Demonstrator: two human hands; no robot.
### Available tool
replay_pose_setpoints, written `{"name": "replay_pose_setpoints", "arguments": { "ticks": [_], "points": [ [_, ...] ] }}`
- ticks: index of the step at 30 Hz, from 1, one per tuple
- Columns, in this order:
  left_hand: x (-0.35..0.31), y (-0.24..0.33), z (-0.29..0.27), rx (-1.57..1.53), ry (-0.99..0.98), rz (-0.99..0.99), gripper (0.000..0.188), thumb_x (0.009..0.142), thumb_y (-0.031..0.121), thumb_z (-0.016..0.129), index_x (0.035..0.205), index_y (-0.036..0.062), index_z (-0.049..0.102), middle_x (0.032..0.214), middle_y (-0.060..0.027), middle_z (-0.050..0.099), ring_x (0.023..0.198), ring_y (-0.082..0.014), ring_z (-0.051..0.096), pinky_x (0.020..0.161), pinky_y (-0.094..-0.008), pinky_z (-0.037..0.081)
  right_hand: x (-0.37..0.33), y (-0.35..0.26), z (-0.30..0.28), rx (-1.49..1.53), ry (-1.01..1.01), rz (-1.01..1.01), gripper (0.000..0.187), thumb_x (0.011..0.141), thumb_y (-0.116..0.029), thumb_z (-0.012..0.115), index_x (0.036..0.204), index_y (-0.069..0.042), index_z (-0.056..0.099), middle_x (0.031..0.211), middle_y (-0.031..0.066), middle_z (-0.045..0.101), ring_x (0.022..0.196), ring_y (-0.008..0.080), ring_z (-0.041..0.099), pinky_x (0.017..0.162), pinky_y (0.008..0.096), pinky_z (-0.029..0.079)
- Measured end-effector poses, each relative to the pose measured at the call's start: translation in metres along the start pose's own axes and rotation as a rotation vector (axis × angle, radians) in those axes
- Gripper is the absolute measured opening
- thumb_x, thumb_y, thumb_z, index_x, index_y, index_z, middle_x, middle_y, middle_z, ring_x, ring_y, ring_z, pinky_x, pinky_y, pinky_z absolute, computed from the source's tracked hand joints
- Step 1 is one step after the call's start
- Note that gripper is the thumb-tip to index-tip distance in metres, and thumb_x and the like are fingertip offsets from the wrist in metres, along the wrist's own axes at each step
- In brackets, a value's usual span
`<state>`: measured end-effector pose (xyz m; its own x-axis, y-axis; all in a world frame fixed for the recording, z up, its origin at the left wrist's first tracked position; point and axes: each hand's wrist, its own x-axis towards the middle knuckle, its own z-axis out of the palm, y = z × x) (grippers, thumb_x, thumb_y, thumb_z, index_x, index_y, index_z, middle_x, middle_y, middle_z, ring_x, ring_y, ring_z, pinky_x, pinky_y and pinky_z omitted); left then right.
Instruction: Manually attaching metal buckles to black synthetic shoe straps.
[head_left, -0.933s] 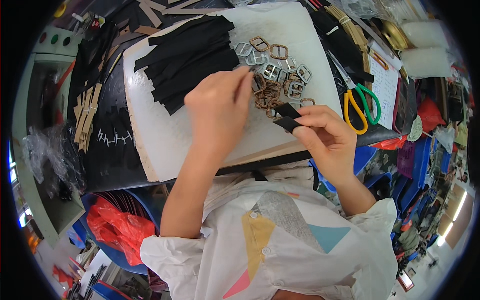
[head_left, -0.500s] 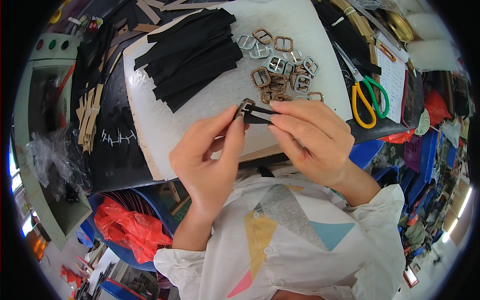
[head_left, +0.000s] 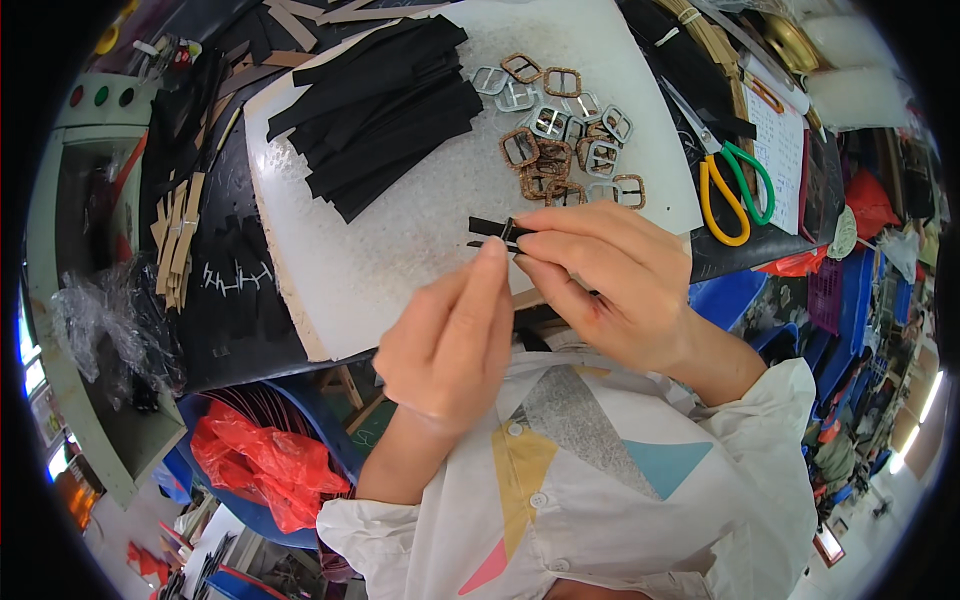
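My left hand [head_left: 445, 345] is closed, its thumb and fingertip pinched at the edge of a small buckle [head_left: 508, 230] seen nearly edge-on. A short black strap [head_left: 488, 226] passes through the buckle, and its free ends stick out to the left. On the right side my right hand [head_left: 620, 275] pinches the strap close to the buckle. Both hands are over the near edge of a white board [head_left: 400, 260]. Beyond them lies a loose pile of square buckles [head_left: 550, 150], some bronze and some silver. A stack of black strips [head_left: 380, 110] lies to its left.
Scissors [head_left: 735, 200] with yellow and green handles lie right of the board, near a written sheet [head_left: 775, 150]. Tan strips [head_left: 180, 230] and clear plastic [head_left: 115, 325] are at the left. Below the table's edge sits a blue tub [head_left: 320, 430] with a red bag [head_left: 260, 465].
My left hand has moved right and down, closer to my right hand. The buckle has turned edge-on, and strap ends now show to its left.
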<state>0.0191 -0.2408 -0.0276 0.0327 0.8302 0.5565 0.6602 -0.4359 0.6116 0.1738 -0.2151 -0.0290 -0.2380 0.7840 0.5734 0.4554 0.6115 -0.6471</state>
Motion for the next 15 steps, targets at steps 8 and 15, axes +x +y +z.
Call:
{"name": "replay_pose_setpoints", "arguments": {
  "ticks": [8,15],
  "points": [
    [0.002,-0.011,-0.022,-0.735,-0.124,-0.648,0.021,0.078,-0.007,0.068,0.099,-0.0066,0.066,0.089,-0.0128,0.064,0.077,-0.0144,0.062,0.069,-0.0236,0.051,-0.003,-0.002,-0.009,0.511,-0.139,0.430,0.012,0.076,0.001,0.069,0.088,0.002,0.066,0.087,0.0107,0.068,0.074,0.0163,0.064,0.068,0.0254,0.051],
    [-0.003,-0.010,-0.028,-0.830,-0.172,-0.751,0.018,0.082,-0.007,0.064,0.100,-0.0077,0.065,0.090,-0.0141,0.065,0.077,-0.0154,0.064,0.069,-0.0226,0.051,-0.006,-0.005,-0.004,0.722,-0.150,0.596,0.011,0.079,-0.001,0.067,0.090,0.002,0.067,0.089,0.0093,0.068,0.079,0.0120,0.063,0.071,0.0244,0.050]
  ]
}}
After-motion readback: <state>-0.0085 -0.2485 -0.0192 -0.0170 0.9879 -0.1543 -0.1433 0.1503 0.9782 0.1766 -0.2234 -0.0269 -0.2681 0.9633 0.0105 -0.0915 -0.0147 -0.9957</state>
